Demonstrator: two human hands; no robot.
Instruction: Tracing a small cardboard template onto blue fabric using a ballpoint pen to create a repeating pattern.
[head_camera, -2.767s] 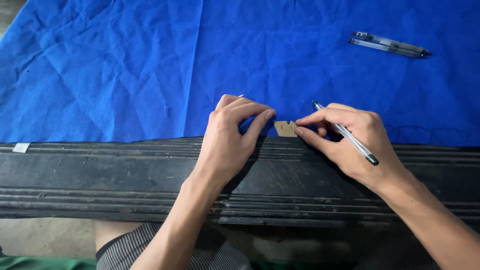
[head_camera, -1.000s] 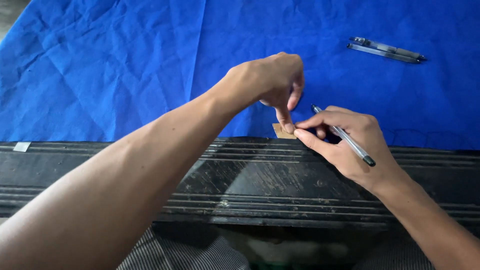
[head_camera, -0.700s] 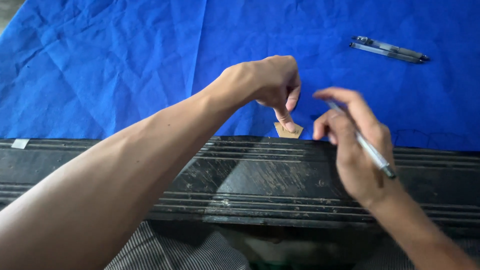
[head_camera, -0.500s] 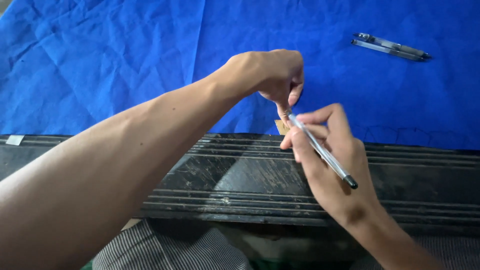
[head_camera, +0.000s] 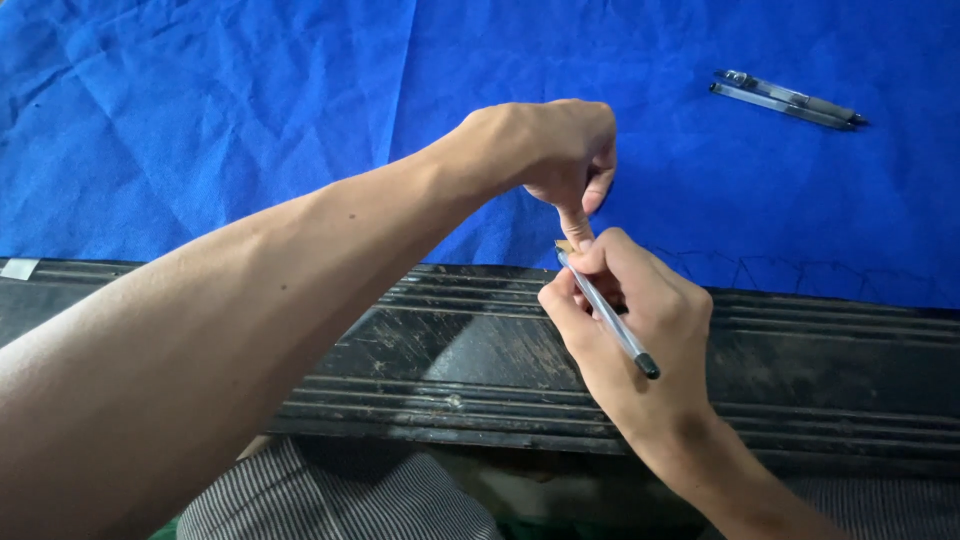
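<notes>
Head view: we count three slim pens; our right hand (head_camera: 640, 320), gripping one grey-barrelled pen (head_camera: 605, 310), has closed in; our left hand (head_camera: 555, 150) pins one small tan card piece (head_camera: 563, 246) with a fingertip; two clear pens (head_camera: 785, 98) lie on one blue cloth (head_camera: 200, 120).

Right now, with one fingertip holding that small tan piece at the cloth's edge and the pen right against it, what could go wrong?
1. The small tan card piece is pinned by one fingertip of the left hand; it may pivot or slide.
2. The tip of the clear ballpoint pen in the right hand sits close to that finger and might mark it.
3. The wrinkled blue fabric sheet could shift or pucker at the black ridged table edge, skewing any line.
</notes>
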